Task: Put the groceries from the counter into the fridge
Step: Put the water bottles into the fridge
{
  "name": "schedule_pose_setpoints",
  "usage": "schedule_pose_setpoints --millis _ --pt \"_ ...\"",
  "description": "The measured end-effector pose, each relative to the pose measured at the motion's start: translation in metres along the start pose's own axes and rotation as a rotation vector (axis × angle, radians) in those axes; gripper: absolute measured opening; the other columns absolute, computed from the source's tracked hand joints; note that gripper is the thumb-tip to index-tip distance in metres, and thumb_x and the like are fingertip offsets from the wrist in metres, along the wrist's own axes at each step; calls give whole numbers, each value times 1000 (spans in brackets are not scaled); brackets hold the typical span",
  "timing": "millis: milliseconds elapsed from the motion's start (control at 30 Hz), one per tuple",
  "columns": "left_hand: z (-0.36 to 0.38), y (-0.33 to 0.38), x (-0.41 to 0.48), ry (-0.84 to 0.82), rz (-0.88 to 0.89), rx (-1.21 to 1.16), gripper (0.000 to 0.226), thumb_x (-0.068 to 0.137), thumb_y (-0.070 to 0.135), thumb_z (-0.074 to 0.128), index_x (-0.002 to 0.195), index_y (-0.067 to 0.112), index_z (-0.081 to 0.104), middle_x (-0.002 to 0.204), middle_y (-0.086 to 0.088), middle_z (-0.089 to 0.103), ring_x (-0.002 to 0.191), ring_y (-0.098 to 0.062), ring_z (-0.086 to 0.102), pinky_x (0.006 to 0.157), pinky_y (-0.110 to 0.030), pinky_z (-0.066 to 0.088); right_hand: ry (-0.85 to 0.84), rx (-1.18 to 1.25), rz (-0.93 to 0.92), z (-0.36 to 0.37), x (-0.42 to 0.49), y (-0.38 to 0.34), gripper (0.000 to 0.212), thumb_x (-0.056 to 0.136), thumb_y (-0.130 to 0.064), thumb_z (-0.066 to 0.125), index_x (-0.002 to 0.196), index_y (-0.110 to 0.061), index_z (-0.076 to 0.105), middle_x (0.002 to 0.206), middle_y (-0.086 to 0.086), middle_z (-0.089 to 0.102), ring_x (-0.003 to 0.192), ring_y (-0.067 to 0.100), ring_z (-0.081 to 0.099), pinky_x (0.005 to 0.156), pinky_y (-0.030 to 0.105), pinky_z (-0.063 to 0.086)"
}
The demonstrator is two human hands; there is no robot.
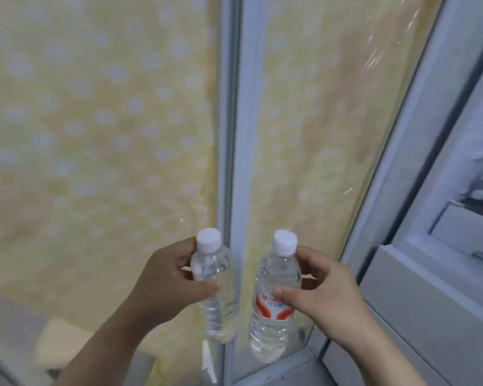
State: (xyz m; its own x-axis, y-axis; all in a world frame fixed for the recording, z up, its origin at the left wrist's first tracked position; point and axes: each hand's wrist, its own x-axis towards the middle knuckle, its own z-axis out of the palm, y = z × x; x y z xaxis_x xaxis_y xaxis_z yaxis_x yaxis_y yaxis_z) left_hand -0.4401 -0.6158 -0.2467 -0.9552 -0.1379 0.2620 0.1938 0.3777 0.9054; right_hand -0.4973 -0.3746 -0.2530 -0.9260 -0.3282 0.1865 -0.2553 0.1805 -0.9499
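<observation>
The left hand [162, 282] grips a plain water bottle [212, 263]. The right hand [326, 296] grips a red-label water bottle [279, 271]. Both are just left of the white fridge [418, 302]. They look full, heavy and slippery, so hold the middle.

A pale yellow sheet with white dots [95, 121] fills the view from 9 to 12 o'clock. A pale blue-grey vertical metal frame bar [244, 107] runs from 12 to 6 beside it. At 1 o'clock a glossy yellow dotted panel [318, 135] catches light streaks, and at 8 o'clock is a blurred grey ledge [9, 316].
</observation>
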Motion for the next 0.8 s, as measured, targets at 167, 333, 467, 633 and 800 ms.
schedule_pose_setpoints --millis 167,333,467,633,800 --pt "35 -13 47 -155 -12 -83 45 57 16 80 92 43 71 88 2 76 74 -11 71 71 -28 58 158 -17 100 -30 5 13 52 64 -5 86 100 -40 74 96 -5 76 89 20 73 80 38 60" --pt "65 -26 90 -297 2 -151 50 49 27 81 92 50 70 92 8 76 82 -9 72 78 -27 56 302 -68 191 -52 15 22 51 69 6 81 106 -28 71 91 -4 77 86 16 73 74 27 59" --pt "88 -36 118 -401 32 -174 45 52 20 80 88 45 70 85 6 75 70 -8 68 67 -17 52 428 -132 257 -73 15 33 53 71 0 81 115 -27 69 95 -5 76 89 13 73 80 33 59" --pt "133 -36 146 -537 54 -198 53 43 39 78 93 52 68 92 10 75 78 -10 71 75 -25 56 611 -187 284 -102 1 39 53 70 1 83 113 -25 70 94 -5 76 89 12 72 77 31 59" --pt "193 -21 163 -682 129 -177 54 57 12 86 90 51 69 85 12 75 71 -5 69 65 -15 51 775 -206 327 -136 -24 50 53 68 0 84 113 -27 70 97 -6 76 92 13 71 80 34 58"
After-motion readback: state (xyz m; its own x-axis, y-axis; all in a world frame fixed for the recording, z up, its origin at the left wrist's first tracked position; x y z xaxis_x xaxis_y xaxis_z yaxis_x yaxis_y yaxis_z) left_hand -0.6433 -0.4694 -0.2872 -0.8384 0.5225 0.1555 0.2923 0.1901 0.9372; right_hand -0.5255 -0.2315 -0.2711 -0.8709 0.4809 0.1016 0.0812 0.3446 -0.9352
